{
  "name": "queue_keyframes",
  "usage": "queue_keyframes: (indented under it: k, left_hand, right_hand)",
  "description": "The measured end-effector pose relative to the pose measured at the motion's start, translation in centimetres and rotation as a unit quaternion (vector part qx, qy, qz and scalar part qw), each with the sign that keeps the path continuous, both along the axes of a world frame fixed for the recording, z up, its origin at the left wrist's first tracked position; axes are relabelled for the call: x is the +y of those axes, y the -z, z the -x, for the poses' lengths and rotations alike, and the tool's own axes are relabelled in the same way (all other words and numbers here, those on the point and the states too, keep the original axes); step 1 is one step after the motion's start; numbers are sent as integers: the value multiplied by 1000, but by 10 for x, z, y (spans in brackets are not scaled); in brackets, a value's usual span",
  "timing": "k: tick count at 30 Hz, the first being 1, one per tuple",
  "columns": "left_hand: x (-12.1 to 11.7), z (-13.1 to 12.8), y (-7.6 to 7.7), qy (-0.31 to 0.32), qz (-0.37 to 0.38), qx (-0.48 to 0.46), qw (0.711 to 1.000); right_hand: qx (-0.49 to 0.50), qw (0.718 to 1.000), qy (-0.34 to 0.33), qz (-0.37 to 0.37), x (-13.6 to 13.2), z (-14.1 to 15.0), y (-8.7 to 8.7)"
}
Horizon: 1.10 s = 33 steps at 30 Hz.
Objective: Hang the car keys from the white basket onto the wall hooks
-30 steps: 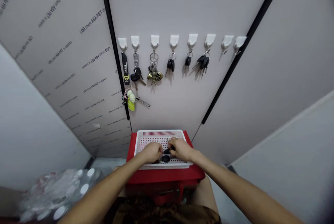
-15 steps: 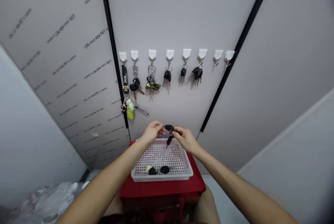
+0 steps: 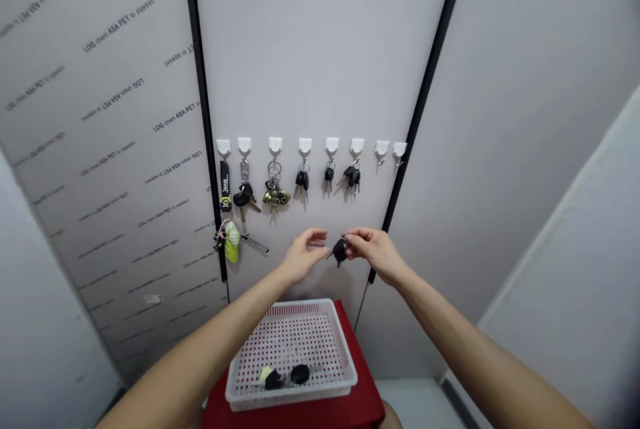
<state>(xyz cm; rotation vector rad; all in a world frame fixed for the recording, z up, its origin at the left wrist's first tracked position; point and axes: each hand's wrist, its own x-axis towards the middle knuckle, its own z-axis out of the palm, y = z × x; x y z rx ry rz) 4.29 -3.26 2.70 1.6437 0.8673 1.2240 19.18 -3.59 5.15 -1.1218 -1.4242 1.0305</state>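
My right hand (image 3: 373, 249) pinches a small bunch of black-headed keys (image 3: 340, 251) by its ring, and the keys hang down in front of the wall. Just left of it is my left hand (image 3: 306, 253), its fingers apart and curved, with nothing in it; its fingertips come close to the keys. Below both hands a white perforated basket (image 3: 345, 375) holds more black-headed keys (image 3: 300, 374) and a pale yellow piece (image 3: 265, 373) near its front side.
White adhesive hooks (image 3: 305, 146) run in a row along the wall. Several carry key bunches, among them one with brass-coloured charms (image 3: 276, 195) and one on a black strap (image 3: 225, 182). The two rightmost hooks (image 3: 382, 149) bear nothing. Red cloth (image 3: 367, 392) lies under the basket.
My left hand has let go of the keys and opened. My right hand still holds them and has lifted away from the basket, up and to the right. The view has shifted.
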Motion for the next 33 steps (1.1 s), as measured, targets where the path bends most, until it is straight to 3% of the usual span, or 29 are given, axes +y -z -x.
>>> queue_keyframes:
  k: [5,9,13,17,22,25,27,29,31,33]
  left_hand:
    - [-2,-40,-50,-39,-180,108,977]
    - [2,-61,-78,-83,-243,173,951]
    - [8,-72,-88,-78,-242,228,940]
    - [5,-72,-83,-60,-237,262,934]
    - [-3,-48,-53,-34,-183,284,940]
    - [-8,-16,-14,-10,-110,293,950]
    - [-13,9,20,20,-36,337,941]
    - [-22,32,55,58,27,401,914]
    - [-34,48,85,85,86,474,872]
    - [-46,55,105,100,103,529,837]
  right_hand:
    - [35,991,68,-106,11,-10,-48]
    - [72,975,134,-160,27,-24,-80]
    - [65,956,215,-186,47,-36,-100]
    - [22,950,264,-163,62,-40,-103]
    - [-35,954,266,-135,70,-45,-94]
    - [-99,918,331,-193,61,-46,-79]
    - [-163,892,345,-243,48,-40,-56]
    - [-239,900,260,-255,30,-27,-22]
    - [-332,920,63,-198,9,-8,23]
    - [-407,894,-139,-122,-10,12,68]
